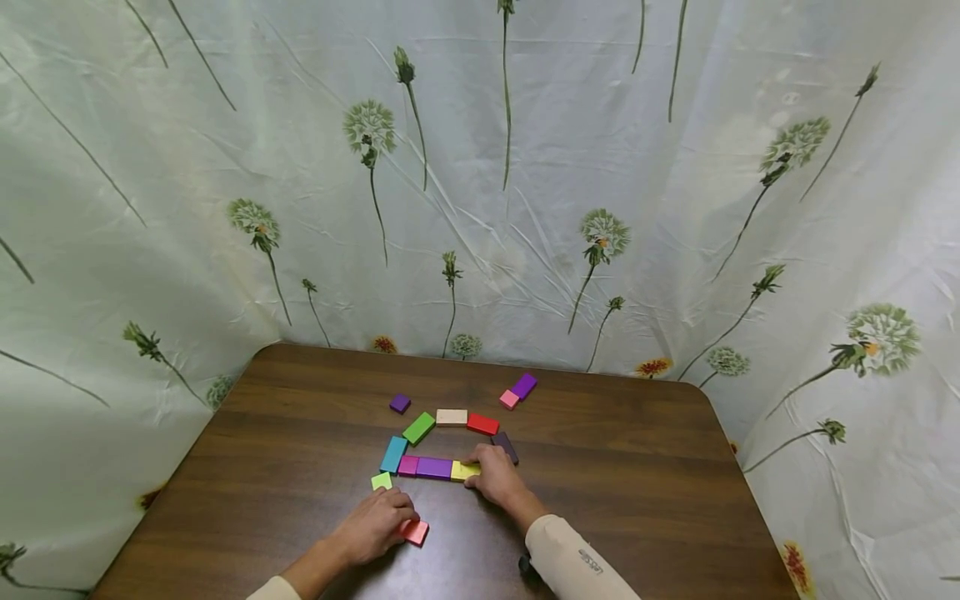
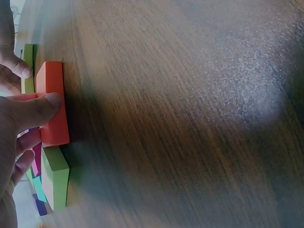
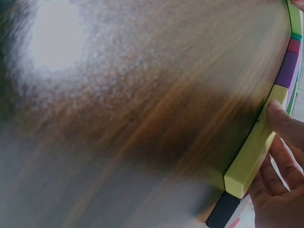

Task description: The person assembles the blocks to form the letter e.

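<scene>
My left hand pinches a coral-red block between thumb and fingers, low over the brown table. Just beyond those fingers lies a lime-green block. My right hand pinches a yellow block at the right end of a straight row, beside a purple block and a magenta block. From the row's left end an arc curves round: a teal block, a green block, a beige block, a red block and a dark block.
Behind the arc lie a dark purple block, a pink block and a violet block. The wooden table has rounded back corners. A pale curtain with dandelion prints hangs behind it and at both sides.
</scene>
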### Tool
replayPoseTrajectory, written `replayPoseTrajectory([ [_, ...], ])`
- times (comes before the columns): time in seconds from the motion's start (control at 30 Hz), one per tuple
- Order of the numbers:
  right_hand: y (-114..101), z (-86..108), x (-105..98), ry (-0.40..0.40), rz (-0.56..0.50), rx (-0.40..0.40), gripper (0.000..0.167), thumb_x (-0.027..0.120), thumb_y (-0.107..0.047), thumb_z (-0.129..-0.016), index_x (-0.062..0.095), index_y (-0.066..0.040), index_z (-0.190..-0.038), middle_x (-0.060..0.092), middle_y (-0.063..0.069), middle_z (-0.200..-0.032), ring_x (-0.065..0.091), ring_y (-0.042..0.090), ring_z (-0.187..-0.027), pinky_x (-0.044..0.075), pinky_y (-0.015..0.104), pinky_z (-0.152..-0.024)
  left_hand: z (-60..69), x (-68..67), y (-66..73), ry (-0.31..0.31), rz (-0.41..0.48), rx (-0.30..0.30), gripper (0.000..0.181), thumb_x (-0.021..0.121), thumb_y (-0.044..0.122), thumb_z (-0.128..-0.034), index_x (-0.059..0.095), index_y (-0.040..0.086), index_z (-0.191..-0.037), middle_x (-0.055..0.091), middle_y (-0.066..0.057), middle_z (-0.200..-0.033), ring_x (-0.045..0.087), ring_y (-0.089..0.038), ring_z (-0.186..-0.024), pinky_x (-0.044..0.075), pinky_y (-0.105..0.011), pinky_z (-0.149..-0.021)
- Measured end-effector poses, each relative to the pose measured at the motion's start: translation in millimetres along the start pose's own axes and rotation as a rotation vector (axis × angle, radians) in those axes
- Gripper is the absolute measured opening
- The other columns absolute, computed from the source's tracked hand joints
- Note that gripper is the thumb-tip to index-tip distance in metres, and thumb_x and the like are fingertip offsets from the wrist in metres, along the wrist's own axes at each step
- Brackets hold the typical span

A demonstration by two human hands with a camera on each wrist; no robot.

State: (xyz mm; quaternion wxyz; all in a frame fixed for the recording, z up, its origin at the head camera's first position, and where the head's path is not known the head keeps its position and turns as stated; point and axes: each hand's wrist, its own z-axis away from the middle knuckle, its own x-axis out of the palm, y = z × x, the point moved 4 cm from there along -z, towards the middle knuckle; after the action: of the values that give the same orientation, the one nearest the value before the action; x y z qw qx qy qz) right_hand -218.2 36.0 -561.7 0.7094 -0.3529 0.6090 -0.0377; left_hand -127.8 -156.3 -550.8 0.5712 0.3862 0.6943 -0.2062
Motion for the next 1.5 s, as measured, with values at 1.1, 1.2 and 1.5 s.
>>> replayPoseTrajectory([
  [1.1,-0.7,-12.4,-4.1,-0.107,-0.001,0.007,0.03,0.081,-0.012,-0.076,0.069,-0.007,-0.102,0.064,0.001,-0.095,0.056,0.014,-0.087,0.048,0.029,-0.078,-3.8,4.5,-12.7,-0.071,0.044,-0.029,0.026,0.083,0.014,-0.0691,0.071,0.013,-0.092,0.063,0.007,-0.086,0.055,-0.011,-0.083,0.043,-0.029,-0.074],
  [1.2,2.3,-11.8,-12.0,-0.051,-0.052,-0.083,0.033,0.08,-0.014,-0.076,0.068,-0.004,-0.105,0.065,0.004,-0.097,0.059,0.018,-0.09,0.049,0.033,-0.081,-3.5,3.6,-12.2,-0.067,0.048,-0.025,0.026,0.083,0.014,-0.0685,0.072,0.013,-0.091,0.063,0.007,-0.086,0.055,-0.01,-0.082,0.043,-0.028,-0.072],
  [1.5,64.0,-26.0,-65.1,0.207,-0.123,-0.023,0.022,0.072,-0.001,-0.082,0.067,0.0,-0.103,0.063,0.015,-0.109,0.059,0.033,-0.106,0.046,0.048,-0.092,-3.4,4.9,-8.1,-0.156,0.091,-0.094,0.022,0.081,0.015,-0.0729,0.073,0.013,-0.093,0.063,0.008,-0.087,0.054,-0.01,-0.084,0.043,-0.029,-0.075],
])
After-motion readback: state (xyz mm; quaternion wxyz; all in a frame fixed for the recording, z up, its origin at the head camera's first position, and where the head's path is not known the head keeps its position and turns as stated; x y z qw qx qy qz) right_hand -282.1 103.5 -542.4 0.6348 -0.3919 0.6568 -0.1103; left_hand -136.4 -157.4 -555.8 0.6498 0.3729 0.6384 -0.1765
